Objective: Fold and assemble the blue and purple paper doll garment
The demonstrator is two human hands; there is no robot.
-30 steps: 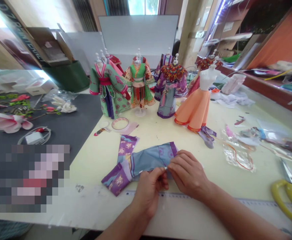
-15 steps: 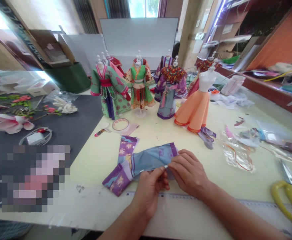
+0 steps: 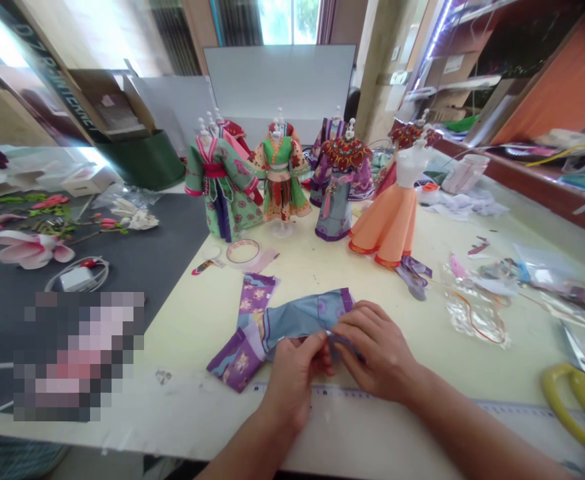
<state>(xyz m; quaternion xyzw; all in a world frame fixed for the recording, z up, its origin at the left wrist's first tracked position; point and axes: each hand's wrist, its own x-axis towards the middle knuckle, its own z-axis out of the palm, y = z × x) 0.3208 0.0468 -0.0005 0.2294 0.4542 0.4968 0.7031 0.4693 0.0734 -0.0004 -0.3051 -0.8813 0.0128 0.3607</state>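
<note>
A small doll robe [image 3: 297,318], blue in the body with patterned purple sleeves, lies on its side on the pale table in front of me. My left hand [image 3: 299,370] pinches the robe's near edge between thumb and forefinger. Close beside it, my right hand [image 3: 375,347] grips the same edge toward the purple-trimmed hem, its fingers curled over the cloth. A small whitish spot shows between the fingertips; I cannot make out what it is. Under the wrists runs a clear ruler [image 3: 507,408], partly covered by my hands.
Several dressed doll stands, one in a green robe [image 3: 222,183], line the back. An orange skirt [image 3: 389,223] hangs on a white form. Yellow-handled scissors [image 3: 572,400] lie at right, a tape roll [image 3: 243,251] behind the robe, artificial flowers [image 3: 27,249] on the dark mat.
My right hand has shifted slightly left and its fingers now fold some of the robe's cloth downward. The left hand keeps its pinch in nearly the same place. The view has tilted a little.
</note>
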